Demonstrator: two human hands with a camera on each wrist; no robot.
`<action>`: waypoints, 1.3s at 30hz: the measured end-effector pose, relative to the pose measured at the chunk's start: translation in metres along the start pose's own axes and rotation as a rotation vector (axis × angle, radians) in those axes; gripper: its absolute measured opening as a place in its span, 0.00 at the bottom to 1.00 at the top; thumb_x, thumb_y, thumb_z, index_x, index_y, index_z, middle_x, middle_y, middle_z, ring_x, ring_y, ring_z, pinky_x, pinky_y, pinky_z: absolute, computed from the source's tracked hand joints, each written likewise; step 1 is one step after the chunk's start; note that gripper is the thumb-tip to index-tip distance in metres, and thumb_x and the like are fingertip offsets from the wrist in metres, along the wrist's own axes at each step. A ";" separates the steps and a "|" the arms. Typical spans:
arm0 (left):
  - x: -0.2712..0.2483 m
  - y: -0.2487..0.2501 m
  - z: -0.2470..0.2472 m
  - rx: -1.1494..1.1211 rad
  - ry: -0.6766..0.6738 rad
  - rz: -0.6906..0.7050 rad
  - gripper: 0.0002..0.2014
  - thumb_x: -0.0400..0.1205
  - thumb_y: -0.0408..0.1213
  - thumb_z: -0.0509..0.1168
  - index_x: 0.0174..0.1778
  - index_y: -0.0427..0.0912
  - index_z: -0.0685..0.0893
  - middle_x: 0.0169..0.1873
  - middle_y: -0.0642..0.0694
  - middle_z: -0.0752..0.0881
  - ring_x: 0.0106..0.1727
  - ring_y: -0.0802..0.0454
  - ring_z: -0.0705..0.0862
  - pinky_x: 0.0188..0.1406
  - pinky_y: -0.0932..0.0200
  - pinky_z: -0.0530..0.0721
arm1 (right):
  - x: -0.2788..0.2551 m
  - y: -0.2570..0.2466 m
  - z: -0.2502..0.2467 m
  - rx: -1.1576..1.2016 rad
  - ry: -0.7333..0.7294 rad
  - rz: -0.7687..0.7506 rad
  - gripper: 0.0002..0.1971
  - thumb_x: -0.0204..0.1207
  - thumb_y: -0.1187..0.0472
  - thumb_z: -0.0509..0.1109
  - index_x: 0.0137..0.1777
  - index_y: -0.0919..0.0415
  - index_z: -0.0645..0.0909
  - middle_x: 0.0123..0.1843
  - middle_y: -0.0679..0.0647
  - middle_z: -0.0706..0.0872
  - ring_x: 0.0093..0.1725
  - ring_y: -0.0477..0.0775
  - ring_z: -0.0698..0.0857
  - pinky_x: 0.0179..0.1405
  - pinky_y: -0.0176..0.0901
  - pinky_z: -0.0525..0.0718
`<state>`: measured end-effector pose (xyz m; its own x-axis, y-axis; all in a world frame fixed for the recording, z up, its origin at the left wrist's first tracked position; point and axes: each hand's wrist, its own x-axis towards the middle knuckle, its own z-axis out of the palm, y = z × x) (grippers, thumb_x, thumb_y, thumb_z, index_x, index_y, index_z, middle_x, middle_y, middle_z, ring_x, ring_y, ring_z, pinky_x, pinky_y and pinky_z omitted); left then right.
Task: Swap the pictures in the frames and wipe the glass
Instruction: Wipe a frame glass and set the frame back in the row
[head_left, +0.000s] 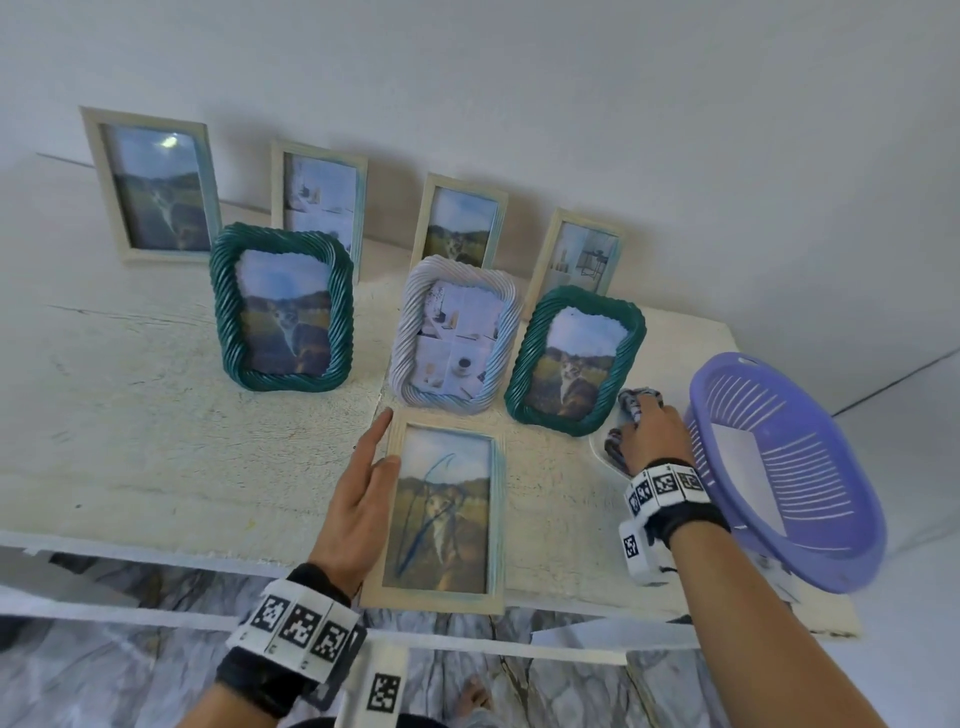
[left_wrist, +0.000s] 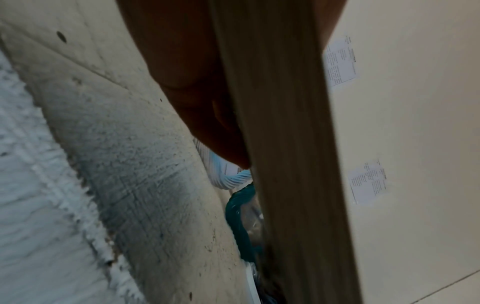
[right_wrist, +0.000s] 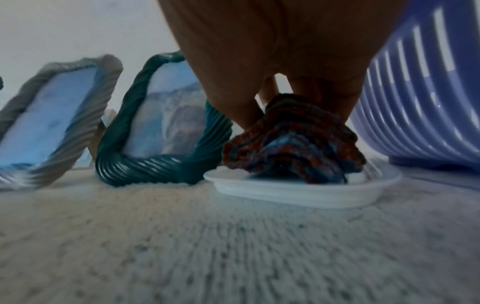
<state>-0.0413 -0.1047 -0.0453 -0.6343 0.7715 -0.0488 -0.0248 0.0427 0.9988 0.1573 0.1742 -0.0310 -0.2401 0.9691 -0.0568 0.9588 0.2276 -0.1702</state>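
Fingers (right_wrist: 324, 92) of right hand (head_left: 655, 434) pinch soft crumpled knit cloth (right_wrist: 293, 144) on white dish (right_wrist: 303, 193); left hand (head_left: 358, 499), fingers straight, steadies flat scribbled pale-wood glass frame (head_left: 441, 512) at table's near edge w/ thumb on its rim, prob. rigid, fragile, best held by rims.

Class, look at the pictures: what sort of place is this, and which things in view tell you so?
Probably a room at home: a rough white table against a plain wall, standing picture frames such as the green rope-edged frame, a purple plastic basket, and marble-patterned floor below.
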 end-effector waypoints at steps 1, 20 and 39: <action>0.000 -0.001 -0.001 0.000 0.005 0.012 0.23 0.90 0.31 0.51 0.81 0.54 0.65 0.77 0.63 0.68 0.76 0.76 0.62 0.68 0.84 0.60 | -0.003 -0.002 -0.003 0.022 0.016 0.011 0.20 0.80 0.64 0.62 0.71 0.63 0.72 0.65 0.70 0.78 0.60 0.73 0.79 0.60 0.60 0.80; -0.013 -0.001 0.007 0.086 -0.026 0.145 0.23 0.88 0.28 0.54 0.79 0.48 0.68 0.20 0.55 0.67 0.23 0.62 0.63 0.25 0.69 0.66 | -0.184 -0.097 -0.002 0.234 0.087 -0.627 0.19 0.74 0.58 0.70 0.65 0.55 0.77 0.57 0.51 0.83 0.50 0.55 0.79 0.45 0.43 0.83; -0.017 0.007 -0.009 0.106 0.045 0.134 0.23 0.87 0.26 0.55 0.79 0.46 0.70 0.18 0.56 0.65 0.20 0.62 0.63 0.23 0.71 0.65 | -0.205 -0.103 -0.008 0.231 0.001 -0.973 0.16 0.72 0.69 0.71 0.58 0.56 0.86 0.59 0.47 0.85 0.46 0.46 0.71 0.46 0.34 0.75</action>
<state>-0.0379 -0.1232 -0.0370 -0.6602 0.7460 0.0872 0.1419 0.0098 0.9898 0.1093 -0.0471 0.0060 -0.9047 0.3707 0.2100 0.2915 0.8981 -0.3294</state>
